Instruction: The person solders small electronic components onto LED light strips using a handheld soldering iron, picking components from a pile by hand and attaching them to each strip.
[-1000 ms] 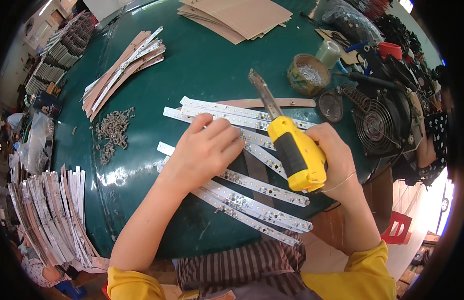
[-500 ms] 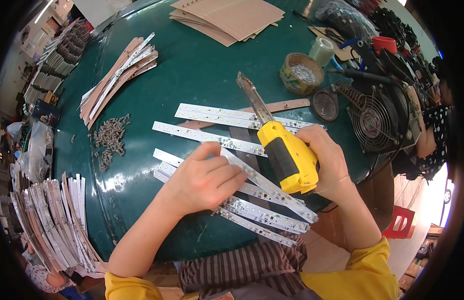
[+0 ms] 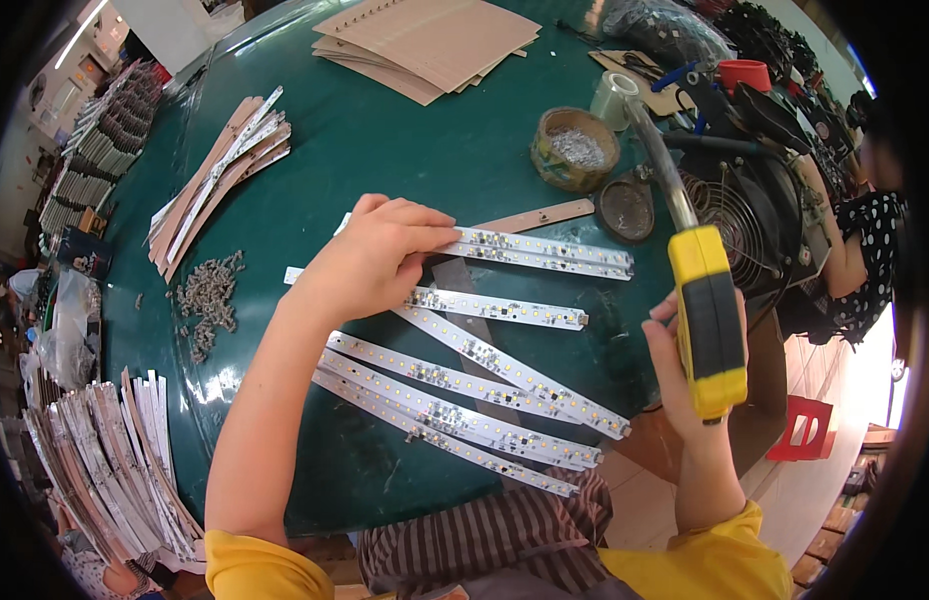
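My left hand [image 3: 370, 250] lies over the left part of a pair of white LED strips [image 3: 545, 250], its fingers pinched together on them. My right hand [image 3: 677, 375] grips a yellow and black hand tool [image 3: 710, 315] with a long bare metal nose pointing up and away. Its exact kind is unclear. Below the pair, more LED strips [image 3: 515, 307] fan out to the right, several crossing or overlapping at their right ends. A dark flat bar [image 3: 463, 290] and a tan strip [image 3: 545, 215] show among them. My left hand hides parts of the upper strips.
Small grey parts [image 3: 210, 290] lie heaped left. Strip bundles [image 3: 225, 175] and cardboard sheets [image 3: 435, 40] lie beyond. A round tub of metal bits [image 3: 575, 150], a shallow dish [image 3: 626, 208], a tape roll [image 3: 610, 105] and a fan [image 3: 735, 215] crowd the right, near another person's arm [image 3: 847, 260].
My left hand has moved up and left, from the slanted strip to the upper pair. The tool in my right hand has swung right, away from the strips. The view has shifted slightly.
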`<state>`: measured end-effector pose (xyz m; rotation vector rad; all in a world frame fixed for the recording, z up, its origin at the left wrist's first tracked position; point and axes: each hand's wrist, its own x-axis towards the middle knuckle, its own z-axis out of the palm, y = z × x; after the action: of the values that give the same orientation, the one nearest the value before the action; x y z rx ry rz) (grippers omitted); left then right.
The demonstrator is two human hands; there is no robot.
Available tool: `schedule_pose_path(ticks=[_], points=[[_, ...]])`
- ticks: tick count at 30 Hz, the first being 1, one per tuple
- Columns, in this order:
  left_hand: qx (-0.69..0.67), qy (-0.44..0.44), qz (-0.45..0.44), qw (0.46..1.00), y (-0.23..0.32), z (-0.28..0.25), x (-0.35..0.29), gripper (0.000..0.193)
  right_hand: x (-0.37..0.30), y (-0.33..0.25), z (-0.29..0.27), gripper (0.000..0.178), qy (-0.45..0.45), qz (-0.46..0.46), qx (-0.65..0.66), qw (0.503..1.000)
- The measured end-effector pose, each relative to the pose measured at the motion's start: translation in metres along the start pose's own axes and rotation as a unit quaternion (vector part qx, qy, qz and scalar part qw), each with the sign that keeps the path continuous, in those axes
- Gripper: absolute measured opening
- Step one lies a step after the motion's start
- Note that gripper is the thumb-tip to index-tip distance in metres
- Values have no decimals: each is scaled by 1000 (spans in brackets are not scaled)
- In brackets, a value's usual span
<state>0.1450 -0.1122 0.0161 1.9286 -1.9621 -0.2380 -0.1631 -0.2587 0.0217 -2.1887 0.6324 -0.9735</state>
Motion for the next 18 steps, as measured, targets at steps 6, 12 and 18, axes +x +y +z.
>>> schedule_pose_path(ticks=[6,12,18], points=[[74,14,28,997,3,3,4,38,-25,3,-4,41,37,32,10,999],[168,55,48,983,10,10,4,34,-32,6,-4,39,54,76,36,995],[158,181,74,968,4,-2,-11,30,-34,9,-10,29,46,7,-50,998]])
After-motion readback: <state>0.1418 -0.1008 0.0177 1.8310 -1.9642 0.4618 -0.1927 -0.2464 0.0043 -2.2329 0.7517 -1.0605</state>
